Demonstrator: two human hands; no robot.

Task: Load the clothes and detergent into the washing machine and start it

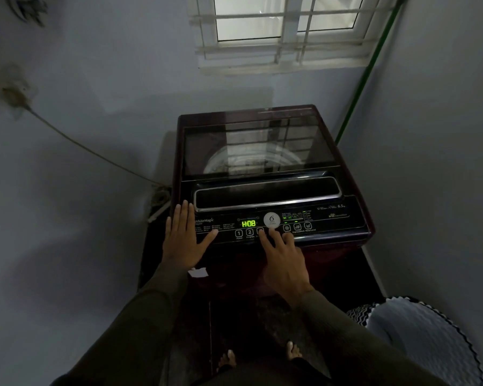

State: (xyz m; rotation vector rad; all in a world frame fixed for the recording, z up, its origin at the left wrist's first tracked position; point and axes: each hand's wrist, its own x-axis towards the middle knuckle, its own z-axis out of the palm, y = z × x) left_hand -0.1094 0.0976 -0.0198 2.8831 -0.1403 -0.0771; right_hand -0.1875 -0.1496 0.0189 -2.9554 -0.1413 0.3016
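Note:
A dark maroon top-loading washing machine point(346, 174) stands against the wall, its glass lid point(257, 146) down. The drum shows dimly through the glass; its contents are too dark to make out. The control panel point(332, 218) faces me, and its green display point(248, 224) reads H:08. My left hand point(183, 240) lies flat and open on the machine's front left corner. My right hand point(283, 259) rests over the panel's front edge, its fingertips on the buttons just below the display. No detergent container is in view.
A power cord point(87, 147) runs from a wall socket at the left down to the machine's left side. A green hose point(365, 79) drops along the right wall. A patterned basket point(424, 338) stands at the lower right. A window sits above the machine.

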